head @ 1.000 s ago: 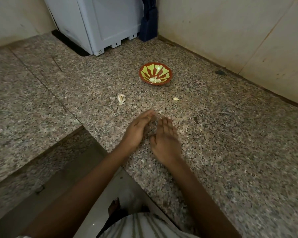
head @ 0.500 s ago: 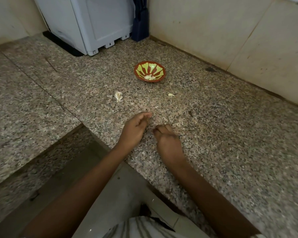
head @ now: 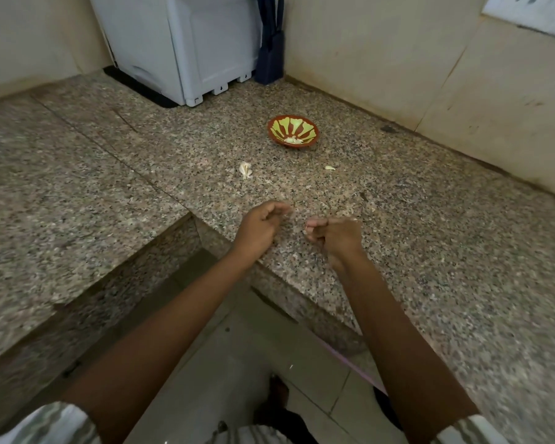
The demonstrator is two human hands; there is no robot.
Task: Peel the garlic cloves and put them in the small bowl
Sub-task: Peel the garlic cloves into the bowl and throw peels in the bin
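The small red and green bowl (head: 313,131) stands on the granite counter (head: 430,238) toward the back, with pale peeled garlic (head: 293,140) in its bottom. A whitish garlic piece (head: 245,170) lies left of and nearer than the bowl. A small pale scrap (head: 330,168) lies to the bowl's near right. My left hand (head: 261,227) hovers near the counter's front edge with its fingers curled and its thumb against the fingertips; nothing shows in it. My right hand (head: 335,235) is balled beside it, and a tiny pale scrap shows at its thumb tip.
A white appliance (head: 186,49) stands in the back corner with a dark blue object (head: 271,59) beside it against the wall. A second granite slab (head: 61,200) runs along the left. Below my arms is tiled floor (head: 253,363).
Both hands lay flat on the counter side by side, then curled their fingers in. They now sit apart, a little lifted, as closed fists. The camera pulled back.
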